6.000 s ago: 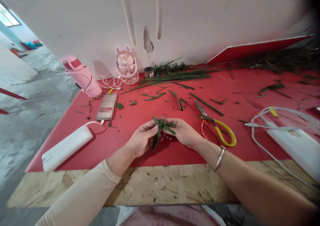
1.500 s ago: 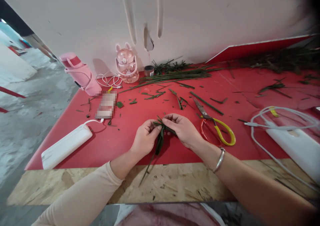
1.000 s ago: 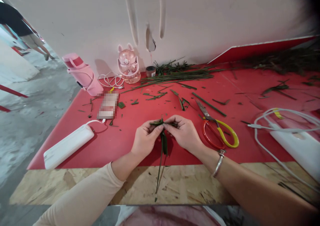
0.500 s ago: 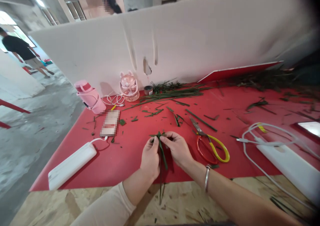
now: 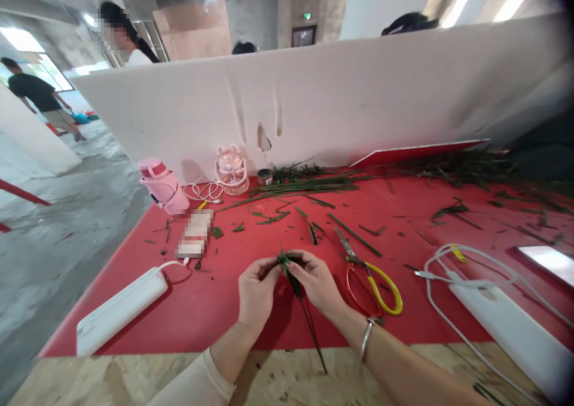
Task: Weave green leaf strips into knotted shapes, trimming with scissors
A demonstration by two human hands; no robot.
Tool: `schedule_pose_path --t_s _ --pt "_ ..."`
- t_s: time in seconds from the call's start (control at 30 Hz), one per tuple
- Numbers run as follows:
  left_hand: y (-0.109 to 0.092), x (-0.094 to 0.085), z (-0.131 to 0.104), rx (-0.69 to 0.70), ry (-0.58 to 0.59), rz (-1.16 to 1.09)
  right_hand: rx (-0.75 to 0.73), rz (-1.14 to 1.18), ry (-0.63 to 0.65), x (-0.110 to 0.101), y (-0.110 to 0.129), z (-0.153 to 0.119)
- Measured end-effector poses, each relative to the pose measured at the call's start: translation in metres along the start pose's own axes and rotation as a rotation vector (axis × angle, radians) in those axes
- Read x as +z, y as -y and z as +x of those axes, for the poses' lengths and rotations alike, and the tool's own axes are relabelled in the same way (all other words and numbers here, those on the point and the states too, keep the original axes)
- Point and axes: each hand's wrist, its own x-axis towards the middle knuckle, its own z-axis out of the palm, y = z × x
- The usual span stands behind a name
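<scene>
Head view, two bare hands at a red tabletop (image 5: 215, 316). The green leaf piece (image 5: 284, 263) lies at the centre of the frame, held between both hands. The left hand (image 5: 256, 289) has its thumb and fingers closed on the piece from the left; the right hand (image 5: 319, 281), with a silver bangle (image 5: 366, 340) at the wrist, pinches it likewise from the right. The exact fingertip contact is partly hidden. A thin dark stem (image 5: 313, 328) extends from the piece towards the lower centre, ending over the bare board edge (image 5: 264, 382). Right of centre, near the right hand, lies a pair of scissors (image 5: 353, 256) with one red and one yellow handle, its blades pointing to the upper left. Upper centre: a bundle of green stems (image 5: 309, 185) beside a small jar (image 5: 265, 177). Left: a white power bank (image 5: 121, 313).
</scene>
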Motion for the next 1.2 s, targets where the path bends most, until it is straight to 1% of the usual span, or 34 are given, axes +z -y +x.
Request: schedule_pose_path --t_s 0.07,0.23,0.37,0.47,0.57,0.7,0.73,0.8,0.9,0.97,1.0,1.03,1.07,1.13,1.17,1.2 --pt "-0.001 0.0 0.0 0.01 -0.005 0.0 0.032 0.046 -0.008 -0.001 -0.002 0.0" --pt "-0.003 -0.001 0.003 -0.037 0.016 -0.088 0.204 0.247 -0.028 -0.001 -0.004 0.002" --pt "-0.004 0.0 0.002 -0.049 0.018 -0.178 0.296 0.286 0.016 0.001 -0.002 0.001" --pt "-0.004 0.002 0.0 -0.087 -0.008 -0.251 0.316 0.314 0.009 0.003 -0.002 0.0" --pt "-0.004 0.004 -0.003 -0.124 -0.004 -0.284 0.31 0.355 -0.012 0.004 -0.001 -0.001" --pt "-0.007 0.004 -0.006 -0.096 0.078 -0.339 0.323 0.419 0.051 0.003 0.002 0.0" --pt "-0.007 0.004 -0.007 -0.115 0.105 -0.354 0.321 0.431 0.067 0.003 0.003 0.0" --pt "-0.008 0.003 -0.006 -0.207 0.147 -0.397 0.332 0.448 0.08 0.002 0.004 0.0" --pt "-0.008 0.0 -0.003 -0.352 0.117 -0.493 0.388 0.47 0.021 0.001 0.005 0.001" --pt "-0.008 -0.003 0.0 -0.382 0.092 -0.506 0.39 0.478 -0.036 0.001 0.005 0.001" --pt "-0.008 -0.004 0.001 -0.356 0.076 -0.482 0.375 0.474 -0.048 0.0 0.006 0.002" --pt "-0.008 -0.005 0.002 -0.297 0.05 -0.43 0.354 0.463 -0.053 0.0 0.006 0.002" --pt "-0.009 -0.007 0.003 -0.2 0.008 -0.351 0.334 0.449 -0.058 0.0 0.007 0.003" --pt "-0.012 -0.01 0.003 0.059 -0.082 -0.128 0.304 0.413 -0.072 -0.001 0.007 0.003" --pt "-0.013 -0.011 0.004 0.181 -0.09 -0.008 0.295 0.394 -0.08 -0.001 0.008 0.003" --pt "-0.014 -0.012 0.004 0.263 -0.058 0.096 0.29 0.373 -0.083 -0.001 0.008 0.003"
